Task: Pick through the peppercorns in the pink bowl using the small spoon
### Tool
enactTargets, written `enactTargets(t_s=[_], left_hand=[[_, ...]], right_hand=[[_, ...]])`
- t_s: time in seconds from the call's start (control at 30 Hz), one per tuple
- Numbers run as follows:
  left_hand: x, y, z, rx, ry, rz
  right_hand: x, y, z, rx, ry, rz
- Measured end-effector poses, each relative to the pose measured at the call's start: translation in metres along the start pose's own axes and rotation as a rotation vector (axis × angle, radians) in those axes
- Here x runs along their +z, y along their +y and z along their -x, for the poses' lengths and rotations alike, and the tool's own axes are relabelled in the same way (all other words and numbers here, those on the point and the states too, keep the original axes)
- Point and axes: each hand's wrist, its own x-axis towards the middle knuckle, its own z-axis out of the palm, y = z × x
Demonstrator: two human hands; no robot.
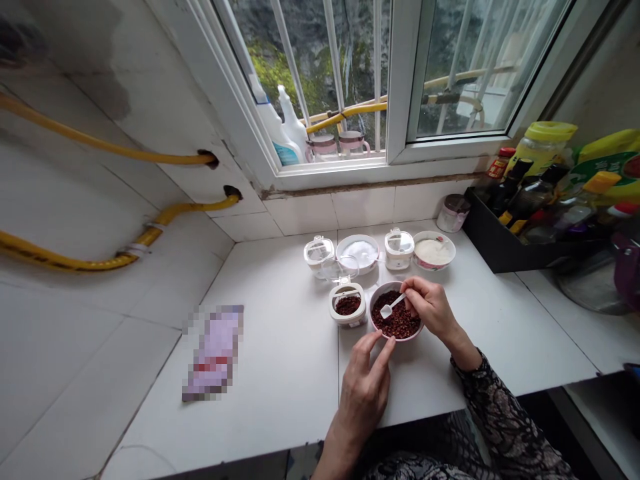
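A bowl of dark red peppercorn-like grains (397, 319) sits on the white counter. My right hand (431, 308) pinches a small white spoon (387, 311), its scoop over the grains. At the bowl's near rim rest the fingertips of my left hand (365, 380), with its fingers apart. Just left of the bowl stands an open clear jar (348, 305) partly filled with the same grains. Behind are a bowl of white grains (358, 253), two clear white-rimmed containers (319, 255) (399, 248) and a bowl of pale cream grains (433, 251).
A black bin of bottles (490, 233) fills the back right, with a dark-lidded jar (453, 213) beside it. On the left of the counter (280, 373) lies a blurred purple packet (216, 353). Spray bottles (293, 127) stand at the window; yellow pipes (100, 143) run along the left wall.
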Motion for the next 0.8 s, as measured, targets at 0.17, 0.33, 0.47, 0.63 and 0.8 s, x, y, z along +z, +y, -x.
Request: enactTargets(t_s=[0.17,0.33,0.47,0.63,0.8], left_hand=[[0.0001,0.0,0.0004,-0.003,-0.012,0.002],[0.0001,0.0007,-0.0004,0.005,-0.004,-0.002],[-0.0005,0.0007,-0.0012,0.011,0.001,-0.01],[-0.0007,0.0006,-0.001,0.008,0.003,-0.017],[-0.0003,0.0007,-0.0009,0.003,-0.001,-0.008]], right_hand=[[0.0035,0.0035,0.002,-0.082,-0.075,0.12],[0.0061,0.001,0.0025,-0.005,-0.096,-0.001],[0.0032,-0.0027,0.0004,0.119,-0.068,-0.154],[0.0006,-0.0036,-0.0013,0.154,-0.013,-0.187],[0.0003,-0.0037,-0.001,0.159,-0.005,-0.174]])
